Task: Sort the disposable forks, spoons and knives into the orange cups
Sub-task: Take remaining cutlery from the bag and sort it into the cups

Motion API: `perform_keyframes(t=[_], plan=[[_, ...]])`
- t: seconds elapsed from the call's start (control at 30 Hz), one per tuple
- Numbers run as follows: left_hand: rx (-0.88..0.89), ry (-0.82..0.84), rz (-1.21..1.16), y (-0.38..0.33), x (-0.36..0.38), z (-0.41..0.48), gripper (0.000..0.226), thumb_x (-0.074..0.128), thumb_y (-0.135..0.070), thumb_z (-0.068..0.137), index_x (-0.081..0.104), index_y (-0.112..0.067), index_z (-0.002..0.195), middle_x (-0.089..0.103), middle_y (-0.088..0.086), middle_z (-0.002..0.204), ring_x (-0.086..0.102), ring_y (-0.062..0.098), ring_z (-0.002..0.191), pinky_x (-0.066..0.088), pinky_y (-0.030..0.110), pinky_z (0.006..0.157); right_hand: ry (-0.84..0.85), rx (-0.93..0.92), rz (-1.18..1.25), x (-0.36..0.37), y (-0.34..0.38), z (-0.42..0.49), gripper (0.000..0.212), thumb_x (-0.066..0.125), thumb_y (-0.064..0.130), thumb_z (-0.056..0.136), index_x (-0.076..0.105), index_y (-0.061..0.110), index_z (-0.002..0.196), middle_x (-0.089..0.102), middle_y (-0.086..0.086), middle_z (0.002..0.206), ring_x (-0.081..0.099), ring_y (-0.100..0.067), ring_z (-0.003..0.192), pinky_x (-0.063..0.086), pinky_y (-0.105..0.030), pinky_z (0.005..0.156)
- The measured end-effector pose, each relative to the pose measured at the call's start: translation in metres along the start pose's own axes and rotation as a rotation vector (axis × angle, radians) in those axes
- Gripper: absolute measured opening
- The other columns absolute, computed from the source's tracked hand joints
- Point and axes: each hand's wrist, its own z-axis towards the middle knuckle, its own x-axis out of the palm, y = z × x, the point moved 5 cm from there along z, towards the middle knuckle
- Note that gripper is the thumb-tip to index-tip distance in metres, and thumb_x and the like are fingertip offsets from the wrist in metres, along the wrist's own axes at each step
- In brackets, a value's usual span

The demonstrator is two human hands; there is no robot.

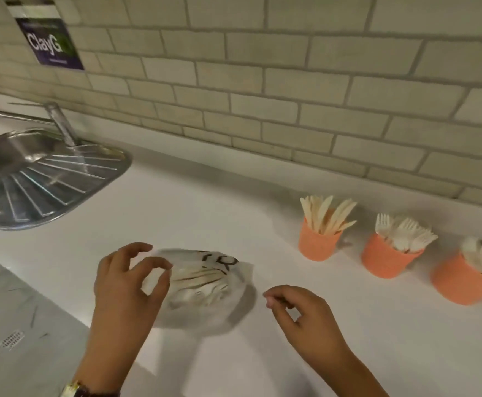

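1. The rightmost orange ribbed cup (460,282), at 4 o'clock, is cut by the edge, and its white contents are blurred.
2. The clear plastic bag (214,310) of pale cutlery is blurred and its black lettering is unreadable. The left grip (125,285) hides its 9 o'clock side, pinching or not unclear.

Wide white counter (205,202) open through the middle of the frame, a broad lane from the sink drainer (48,179) at left across to the right. Centre-low, the clear bag (205,290) of cutlery sits in the way. The left hand (125,285) is over its left edge and the right hand (300,313) is near its right side, with a slim gap of counter between. Far right, three orange cups (385,259) stand in a tight row, cutlery fanning out above the rims. A thin strip runs behind them before the tiled wall (262,81). The tap (62,124) juts up at upper left. Bare counter lies low between the forearms.
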Motion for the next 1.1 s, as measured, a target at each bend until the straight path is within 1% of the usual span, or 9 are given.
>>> perform_keyframes(t=[0.13,0.23,0.37,0.5,0.6,0.7,0.77,0.83,1.1], plan=[[-0.073,0.177,-0.011,0.056,0.009,0.002,0.018,0.079,-0.024,0.069,0.072,-0.035,0.080,0.055,0.004,0.120,0.045,0.028,0.104,0.035,0.035,0.081,0.058,-0.095,0.081,0.055,0.047,0.030,0.021,0.052,0.037,0.087,0.069,0.028,0.096,0.066,0.019,0.089,0.060,0.000,0.083,0.044,-0.008,0.074],[-0.051,0.353,-0.081,0.070,0.022,-0.001,0.041,0.074,-0.015,0.075,0.064,-0.036,0.109,0.043,-0.005,0.121,0.053,0.010,0.079,0.043,0.023,0.068,0.293,-0.119,-0.098,0.108,0.058,0.056,0.025,0.051,0.018,0.092,0.065,0.019,0.113,0.064,0.009,0.109,0.056,-0.002,0.099,0.039,-0.008,0.085],[-0.022,0.448,-0.136,0.070,0.024,0.003,0.057,0.058,-0.005,0.079,0.047,-0.035,0.126,0.024,-0.021,0.115,0.054,0.016,0.058,0.050,0.027,0.056,0.587,-0.034,-0.485,0.161,0.039,0.084,0.043,0.044,-0.002,0.086,0.051,0.011,0.126,0.054,-0.007,0.125,0.052,-0.024,0.118,0.043,-0.034,0.098],[0.018,0.420,-0.206,0.063,0.015,0.021,0.059,0.056,-0.002,0.075,0.050,-0.034,0.124,0.027,-0.025,0.118,0.051,0.013,0.054,0.049,0.029,0.055,0.773,0.042,-0.718,0.176,0.029,0.103,0.076,0.054,0.002,0.086,0.015,0.013,0.150,0.036,-0.010,0.147,0.040,-0.028,0.131,0.034,-0.033,0.104],[0.045,0.437,-0.215,0.058,0.012,0.028,0.058,0.056,-0.005,0.075,0.050,-0.036,0.124,0.024,-0.031,0.118,0.052,0.013,0.055,0.048,0.025,0.052,0.856,0.064,-0.790,0.183,0.024,0.110,0.094,0.061,0.006,0.083,-0.002,0.021,0.151,0.028,-0.005,0.153,0.041,-0.029,0.131,0.039,-0.035,0.101],[0.058,0.463,-0.223,0.057,0.012,0.028,0.059,0.054,-0.005,0.076,0.049,-0.039,0.123,0.024,-0.033,0.118,0.052,0.015,0.057,0.048,0.027,0.052,0.907,0.093,-0.794,0.187,0.020,0.115,0.089,0.064,0.007,0.081,0.008,0.018,0.150,0.039,-0.006,0.145,0.053,-0.030,0.115,0.048,-0.036,0.086],[0.049,0.468,-0.226,0.059,0.013,0.028,0.059,0.054,-0.005,0.076,0.048,-0.041,0.122,0.024,-0.034,0.117,0.052,0.015,0.058,0.048,0.027,0.053,0.901,0.091,-0.787,0.187,0.018,0.119,0.064,0.066,0.009,0.079,0.035,0.016,0.135,0.053,-0.007,0.125,0.056,-0.025,0.090,0.047,-0.033,0.068],[0.047,0.477,-0.227,0.060,0.015,0.028,0.059,0.054,-0.005,0.076,0.047,-0.041,0.122,0.023,-0.034,0.117,0.053,0.014,0.059,0.049,0.027,0.054,0.883,0.073,-0.765,0.189,0.016,0.120,0.041,0.065,0.013,0.080,0.047,0.016,0.117,0.057,-0.006,0.115,0.050,-0.020,0.082,0.040,-0.030,0.065],[0.063,0.460,-0.233,0.061,0.016,0.029,0.061,0.055,-0.004,0.076,0.048,-0.039,0.125,0.026,-0.031,0.117,0.053,0.012,0.072,0.044,0.018,0.052,0.897,-0.112,-0.839,0.179,0.009,0.119,0.036,0.061,0.012,0.084,0.048,0.014,0.118,0.049,-0.007,0.116,0.054,-0.028,0.101,0.036,-0.030,0.069]])
